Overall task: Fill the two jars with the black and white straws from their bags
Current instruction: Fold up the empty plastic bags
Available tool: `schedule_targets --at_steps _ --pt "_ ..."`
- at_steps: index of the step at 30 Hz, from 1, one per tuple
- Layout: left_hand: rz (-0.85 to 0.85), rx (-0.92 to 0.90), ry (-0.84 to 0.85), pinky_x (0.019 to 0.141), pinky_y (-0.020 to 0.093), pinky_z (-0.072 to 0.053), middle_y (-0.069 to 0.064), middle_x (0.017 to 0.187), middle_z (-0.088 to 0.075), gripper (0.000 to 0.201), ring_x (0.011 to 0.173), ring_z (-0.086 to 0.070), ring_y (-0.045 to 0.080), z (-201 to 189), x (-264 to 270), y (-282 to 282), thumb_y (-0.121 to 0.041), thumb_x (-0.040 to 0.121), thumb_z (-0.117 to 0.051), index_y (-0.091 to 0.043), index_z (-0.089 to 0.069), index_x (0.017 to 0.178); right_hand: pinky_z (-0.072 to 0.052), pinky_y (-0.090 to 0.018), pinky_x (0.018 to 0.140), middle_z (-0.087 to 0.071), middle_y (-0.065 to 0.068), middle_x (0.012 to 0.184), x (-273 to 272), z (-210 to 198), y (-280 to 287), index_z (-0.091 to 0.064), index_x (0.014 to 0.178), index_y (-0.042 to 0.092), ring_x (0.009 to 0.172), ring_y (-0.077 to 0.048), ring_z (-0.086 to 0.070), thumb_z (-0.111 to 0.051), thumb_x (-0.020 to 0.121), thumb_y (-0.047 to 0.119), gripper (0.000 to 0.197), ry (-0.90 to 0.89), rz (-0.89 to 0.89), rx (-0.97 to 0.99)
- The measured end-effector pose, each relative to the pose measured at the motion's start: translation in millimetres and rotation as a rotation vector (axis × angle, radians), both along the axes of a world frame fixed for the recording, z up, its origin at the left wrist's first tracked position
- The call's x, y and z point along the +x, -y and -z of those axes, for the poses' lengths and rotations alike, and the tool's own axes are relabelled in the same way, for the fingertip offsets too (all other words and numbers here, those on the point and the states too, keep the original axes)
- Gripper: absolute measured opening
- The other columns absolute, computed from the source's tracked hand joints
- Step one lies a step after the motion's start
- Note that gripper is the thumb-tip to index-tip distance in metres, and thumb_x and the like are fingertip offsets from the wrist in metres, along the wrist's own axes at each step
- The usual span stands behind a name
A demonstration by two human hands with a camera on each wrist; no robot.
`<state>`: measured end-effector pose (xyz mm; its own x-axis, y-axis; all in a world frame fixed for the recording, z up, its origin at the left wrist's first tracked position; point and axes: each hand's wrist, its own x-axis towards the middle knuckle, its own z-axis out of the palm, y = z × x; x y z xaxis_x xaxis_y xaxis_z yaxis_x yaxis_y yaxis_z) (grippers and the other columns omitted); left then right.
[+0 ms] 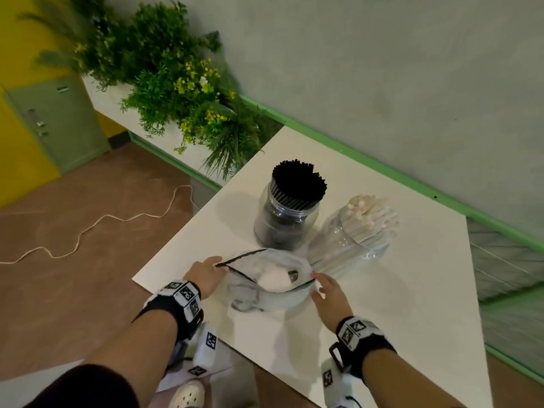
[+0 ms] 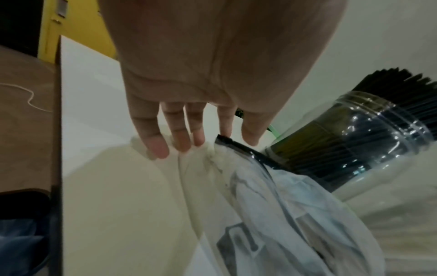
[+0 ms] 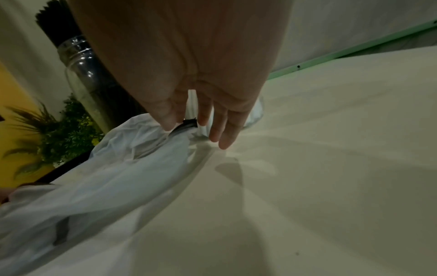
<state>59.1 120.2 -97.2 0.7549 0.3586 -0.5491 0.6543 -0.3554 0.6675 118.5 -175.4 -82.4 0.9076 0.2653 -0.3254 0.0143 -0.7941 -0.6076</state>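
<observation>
On the white table (image 1: 382, 304) a clear jar (image 1: 282, 222) stands packed with black straws (image 1: 298, 181). Right of it a second clear jar (image 1: 356, 231) holds white straws (image 1: 371, 213). In front of both lies a crumpled, see-through bag (image 1: 273, 287) with a black zip rim, its mouth gaping towards the jars. My left hand (image 1: 207, 273) pinches the rim's left end between thumb and forefinger (image 2: 224, 128). At the rim's right end my right hand (image 1: 322, 285) pinches in the same way (image 3: 187, 127). The bag (image 2: 283, 214) looks limp; I see no straws in it.
The table's left edge (image 1: 188, 231) drops to a brown floor with a pale cable (image 1: 88, 228). A planter of green plants (image 1: 182, 92) stands behind the table's far corner. A grey wall with a green rail (image 1: 382, 169) runs along the right.
</observation>
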Motion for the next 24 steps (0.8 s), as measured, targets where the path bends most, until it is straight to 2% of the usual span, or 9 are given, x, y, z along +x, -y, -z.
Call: schedule_targets --at_steps 3,5,7,10,12,15,18,20,24 --pt "0.045 0.124 -0.033 0.083 0.033 -0.049 0.016 0.116 -0.062 0.030 0.103 -0.059 0.033 3 0 3 -0.027 0.095 -0.050 -0.017 -0.061 0.122 -0.043 -0.023 0.094 -0.051 -0.002 0.129 1 -2 -1 -0.058 0.123 0.017 0.106 -0.017 -0.056 -0.053 0.094 0.005 0.032 -0.003 0.047 0.072" --pt "0.078 0.150 -0.031 0.083 0.029 -0.047 0.010 0.115 -0.065 0.025 0.105 -0.059 0.030 3 -3 9 -0.019 0.093 -0.051 -0.016 -0.065 0.114 -0.046 -0.023 0.090 -0.058 -0.003 0.117 0 -2 -1 -0.064 0.109 0.019 0.095 -0.016 -0.059 -0.057 0.090 0.001 0.027 0.055 0.043 0.110" --pt "0.051 0.153 0.018 0.079 0.027 -0.043 0.007 0.106 -0.068 0.017 0.102 -0.060 0.027 -1 -8 13 -0.020 0.090 -0.057 -0.017 -0.070 0.102 -0.050 -0.027 0.088 -0.063 -0.005 0.103 0 -5 2 -0.065 0.094 0.023 0.087 -0.018 -0.061 -0.063 0.085 -0.001 0.026 0.102 0.045 0.138" --pt "-0.034 0.143 0.160 0.070 0.028 -0.038 0.006 0.086 -0.069 0.012 0.089 -0.061 0.026 -18 -17 14 -0.028 0.087 -0.065 -0.018 -0.069 0.084 -0.044 -0.016 0.075 -0.058 -0.001 0.090 3 -13 15 -0.065 0.084 0.021 0.080 -0.018 -0.058 -0.069 0.084 0.009 0.013 0.126 -0.064 0.077" --pt "-0.088 0.116 0.266 0.066 0.028 -0.037 0.004 0.078 -0.066 0.013 0.080 -0.059 0.025 -36 -20 10 -0.029 0.086 -0.068 -0.020 -0.067 0.076 -0.040 -0.022 0.072 -0.052 0.000 0.094 0 -22 32 -0.064 0.090 0.016 0.085 -0.019 -0.053 -0.060 0.091 0.019 0.005 0.190 -0.311 -0.093" --pt "-0.053 0.113 0.386 0.066 0.027 -0.034 -0.005 0.079 -0.059 0.016 0.070 -0.050 0.016 -70 -19 12 -0.028 0.085 -0.068 -0.021 -0.062 0.073 -0.043 -0.027 0.060 -0.051 0.000 0.092 -12 -26 59 -0.060 0.091 0.015 0.078 -0.019 -0.054 -0.043 0.093 0.031 0.024 0.418 -0.640 -0.232" --pt "0.002 0.194 0.480 0.061 0.024 -0.033 -0.009 0.075 -0.054 0.013 0.064 -0.047 0.012 -103 -15 27 -0.027 0.087 -0.066 -0.018 -0.061 0.079 -0.038 -0.022 0.065 -0.043 0.006 0.087 -19 -38 77 -0.058 0.089 0.012 0.069 -0.013 -0.046 -0.037 0.087 0.030 0.028 0.406 -0.616 -0.106" --pt "0.021 0.208 0.539 0.059 0.024 -0.034 -0.004 0.069 -0.053 0.014 0.064 -0.047 0.015 -124 -13 38 -0.026 0.090 -0.062 -0.016 -0.059 0.080 -0.035 -0.018 0.068 -0.040 0.010 0.088 -19 -50 81 -0.062 0.100 0.013 0.071 -0.014 -0.048 -0.040 0.089 0.022 0.027 0.429 -0.527 -0.045" --pt "0.086 0.199 0.645 0.063 0.028 -0.035 0.000 0.075 -0.057 0.017 0.071 -0.050 0.015 -154 -10 53 -0.026 0.096 -0.050 -0.012 -0.051 0.085 -0.037 -0.016 0.074 -0.046 0.009 0.091 -18 -67 83 -0.062 0.121 0.015 0.078 -0.010 -0.050 -0.045 0.092 0.007 0.034 0.407 -0.465 0.004"
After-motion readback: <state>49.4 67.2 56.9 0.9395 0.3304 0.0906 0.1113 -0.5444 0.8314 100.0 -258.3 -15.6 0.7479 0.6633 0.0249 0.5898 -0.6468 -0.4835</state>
